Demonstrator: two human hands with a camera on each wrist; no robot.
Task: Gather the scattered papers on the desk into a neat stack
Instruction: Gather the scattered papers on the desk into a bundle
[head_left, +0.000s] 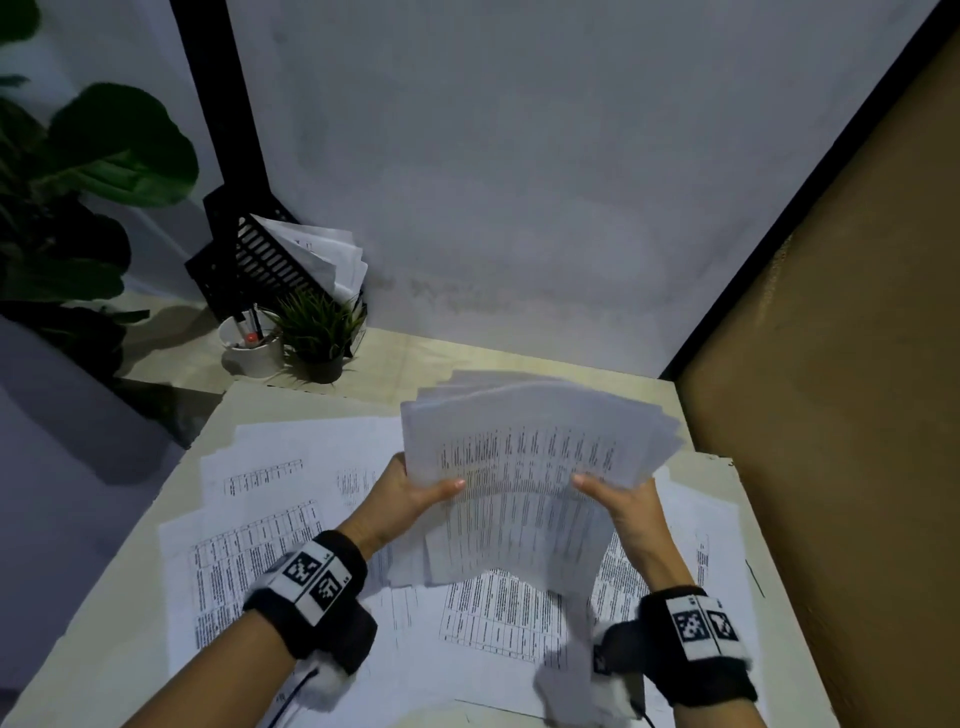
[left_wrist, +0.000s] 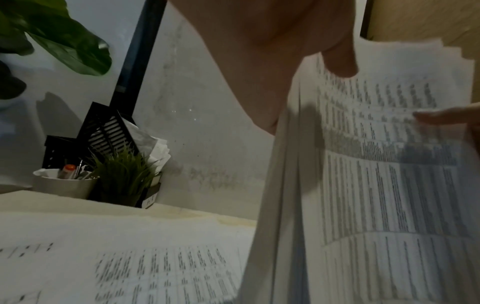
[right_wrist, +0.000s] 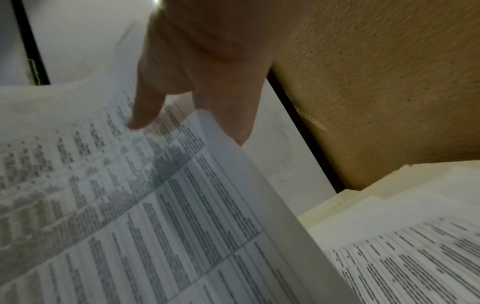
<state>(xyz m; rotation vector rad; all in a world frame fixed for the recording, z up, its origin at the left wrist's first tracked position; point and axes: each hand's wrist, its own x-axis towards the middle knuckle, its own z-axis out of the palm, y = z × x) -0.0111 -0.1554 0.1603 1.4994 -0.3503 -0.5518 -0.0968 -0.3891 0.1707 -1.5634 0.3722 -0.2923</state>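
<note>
I hold a bundle of printed sheets upright above the desk, its top edges fanned and uneven. My left hand pinches its left edge, thumb on the front. My right hand pinches the right edge the same way. The left wrist view shows the bundle edge-on under my left hand. In the right wrist view my right hand has its thumb on the front page of the bundle. Several loose printed sheets lie spread over the desk beneath.
At the back left stand a white pen cup, a small potted plant and a black file rack with papers. A large leafy plant is left. A brown partition walls the right side.
</note>
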